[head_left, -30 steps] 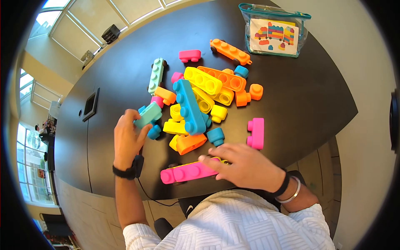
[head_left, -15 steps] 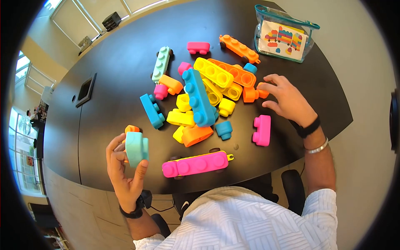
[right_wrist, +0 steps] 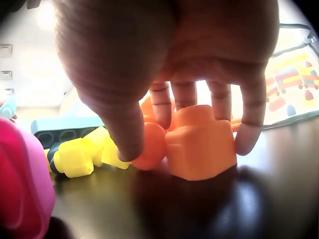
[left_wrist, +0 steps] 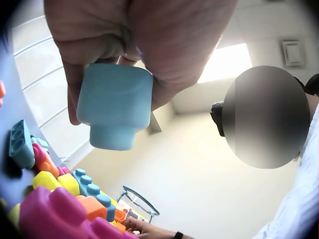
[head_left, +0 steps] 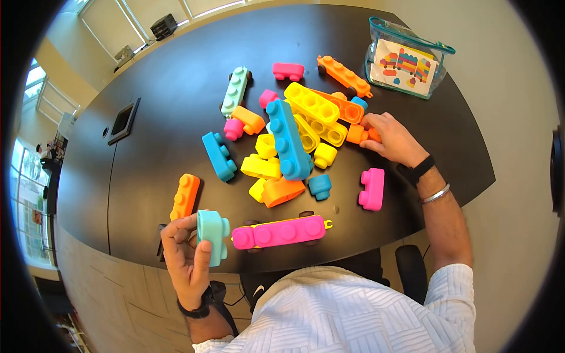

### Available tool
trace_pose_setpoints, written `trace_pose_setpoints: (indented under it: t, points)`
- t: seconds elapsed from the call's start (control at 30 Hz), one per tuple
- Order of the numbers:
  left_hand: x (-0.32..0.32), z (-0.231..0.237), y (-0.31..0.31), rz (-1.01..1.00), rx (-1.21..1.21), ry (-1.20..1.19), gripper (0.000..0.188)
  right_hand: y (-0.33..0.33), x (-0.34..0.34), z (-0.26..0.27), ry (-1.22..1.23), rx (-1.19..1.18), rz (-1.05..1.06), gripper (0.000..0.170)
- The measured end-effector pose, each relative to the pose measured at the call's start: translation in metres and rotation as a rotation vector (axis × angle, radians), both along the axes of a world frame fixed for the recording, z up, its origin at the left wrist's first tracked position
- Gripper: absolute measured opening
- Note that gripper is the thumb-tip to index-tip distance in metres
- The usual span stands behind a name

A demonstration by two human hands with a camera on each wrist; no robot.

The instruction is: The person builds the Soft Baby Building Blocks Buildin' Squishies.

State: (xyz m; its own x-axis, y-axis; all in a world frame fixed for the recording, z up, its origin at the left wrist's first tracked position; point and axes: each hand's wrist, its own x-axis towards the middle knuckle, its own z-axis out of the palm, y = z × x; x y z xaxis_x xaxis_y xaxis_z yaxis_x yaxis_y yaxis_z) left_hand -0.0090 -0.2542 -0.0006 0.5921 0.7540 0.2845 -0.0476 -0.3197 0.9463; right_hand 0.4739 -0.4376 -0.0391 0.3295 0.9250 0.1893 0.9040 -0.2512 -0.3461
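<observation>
The left hand (head_left: 187,259) pinches a light teal block (head_left: 212,238) upright between thumb and fingers, just left of the long pink block (head_left: 282,232) lying on a wheeled yellow base. In the left wrist view the teal block (left_wrist: 115,102) shows end-on below the palm. At the pile's right side, the right hand (head_left: 393,138) has its thumb and fingers around small orange blocks (head_left: 356,134). The right wrist view shows the thumb beside a rounded orange piece (right_wrist: 150,148) and fingers behind and right of an orange block (right_wrist: 201,149), which rests on the table.
Yellow (head_left: 312,103), blue (head_left: 288,141) and orange pieces form a central pile. Around it lie a blue block (head_left: 218,156), an orange block (head_left: 185,197), a pink block (head_left: 372,189), and wheeled green (head_left: 236,91) and orange (head_left: 344,76) bases. A clear bag (head_left: 406,62) stands at back right.
The left hand has carried the teal block closer to the long pink block, uncovering the orange block behind. The right hand has come down around the small orange blocks.
</observation>
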Motion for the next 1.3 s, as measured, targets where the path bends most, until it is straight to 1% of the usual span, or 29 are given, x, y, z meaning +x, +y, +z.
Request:
trace_pose_setpoints:
  t: [0.03, 0.07, 0.1, 0.17, 0.2, 0.23, 0.27, 0.33, 0.4, 0.43, 0.47, 0.53, 0.6, 0.63, 0.73, 0.77, 0.87, 0.93, 1.03, 1.1, 1.13, 1.17, 1.2, 1.23, 1.27, 1.3]
  points:
    - [0.002, -0.001, -0.001, -0.018, 0.093, 0.015, 0.050, -0.002, 0.002, -0.001, -0.016, 0.050, 0.028, 0.040]
    - [0.003, -0.002, -0.002, -0.031, 0.184, 0.031, 0.050, -0.005, 0.003, 0.001, -0.020, 0.048, 0.039, 0.040]
    - [0.004, -0.003, -0.003, 0.005, 0.238, 0.057, 0.055, -0.009, 0.003, 0.005, -0.045, 0.106, 0.040, 0.035]
    - [0.003, -0.001, -0.003, 0.025, 0.248, 0.071, 0.057, -0.015, -0.003, 0.016, -0.092, 0.217, 0.043, 0.028]
    - [0.004, 0.000, -0.003, 0.026, 0.262, 0.087, 0.058, -0.017, -0.005, 0.018, -0.090, 0.212, 0.065, 0.028]
    - [0.006, 0.000, -0.003, 0.034, 0.251, 0.055, 0.063, -0.020, -0.005, 0.020, -0.087, 0.178, 0.040, 0.028]
    - [0.007, -0.001, -0.005, 0.044, 0.248, 0.055, 0.063, -0.023, -0.007, 0.021, -0.086, 0.147, 0.009, 0.029]
    - [0.014, -0.001, -0.007, -0.012, 0.221, -0.032, 0.065, -0.028, -0.015, 0.029, -0.134, 0.154, 0.024, 0.030]
    - [0.017, -0.002, -0.013, -0.014, 0.192, -0.069, 0.067, -0.029, -0.034, 0.046, -0.190, 0.261, 0.047, 0.033]
    - [0.018, -0.001, -0.017, -0.050, 0.149, -0.071, 0.068, -0.029, -0.045, 0.056, -0.226, 0.326, 0.077, 0.038]
    - [0.018, -0.001, -0.019, -0.085, 0.106, -0.072, 0.068, -0.029, -0.059, 0.065, -0.223, 0.326, 0.093, 0.038]
    - [0.020, 0.000, -0.023, -0.092, 0.114, -0.066, 0.072, -0.030, -0.090, 0.081, -0.307, 0.449, 0.162, 0.041]
    - [0.024, 0.004, -0.027, -0.187, 0.105, -0.041, 0.075, -0.029, -0.123, 0.087, -0.294, 0.484, 0.236, 0.044]
    - [0.027, 0.005, -0.028, -0.213, 0.116, -0.051, 0.077, -0.030, -0.139, 0.088, -0.282, 0.455, 0.250, 0.044]
    - [0.034, 0.007, -0.032, -0.264, 0.167, -0.032, 0.076, -0.021, -0.171, 0.086, -0.212, 0.488, 0.357, 0.043]
    - [0.036, 0.009, -0.033, -0.304, 0.162, -0.040, 0.077, -0.018, -0.178, 0.084, -0.214, 0.491, 0.354, 0.043]
    - [0.039, 0.009, -0.037, -0.331, 0.165, -0.041, 0.079, -0.013, -0.189, 0.078, -0.218, 0.546, 0.411, 0.041]
    - [0.039, 0.006, -0.040, -0.289, 0.154, -0.068, 0.080, -0.013, -0.192, 0.076, -0.235, 0.578, 0.402, 0.038]
    - [0.038, 0.008, -0.037, -0.307, 0.206, -0.021, 0.080, -0.015, -0.195, 0.073, -0.251, 0.559, 0.408, 0.035]
    - [0.038, 0.007, -0.035, -0.292, 0.313, 0.015, 0.079, -0.017, -0.195, 0.073, -0.247, 0.546, 0.420, 0.035]
    - [0.037, 0.009, -0.033, -0.293, 0.312, 0.015, 0.079, -0.018, -0.196, 0.073, -0.241, 0.532, 0.432, 0.035]
    - [0.036, 0.013, -0.030, -0.304, 0.361, 0.027, 0.080, -0.017, -0.196, 0.073, -0.241, 0.530, 0.432, 0.035]
    - [0.036, 0.015, -0.029, -0.314, 0.410, 0.040, 0.081, -0.015, -0.195, 0.074, -0.186, 0.565, 0.434, 0.034]
    - [0.036, 0.014, -0.030, -0.315, 0.410, 0.038, 0.081, -0.014, -0.195, 0.074, -0.130, 0.601, 0.435, 0.034]
    - [0.036, 0.010, -0.033, -0.264, 0.316, -0.051, 0.082, -0.015, -0.194, 0.073, -0.133, 0.601, 0.434, 0.034]
    - [0.036, 0.008, -0.034, -0.211, 0.224, -0.141, 0.082, -0.016, -0.192, 0.072, 0.055, 0.660, 0.420, 0.034]
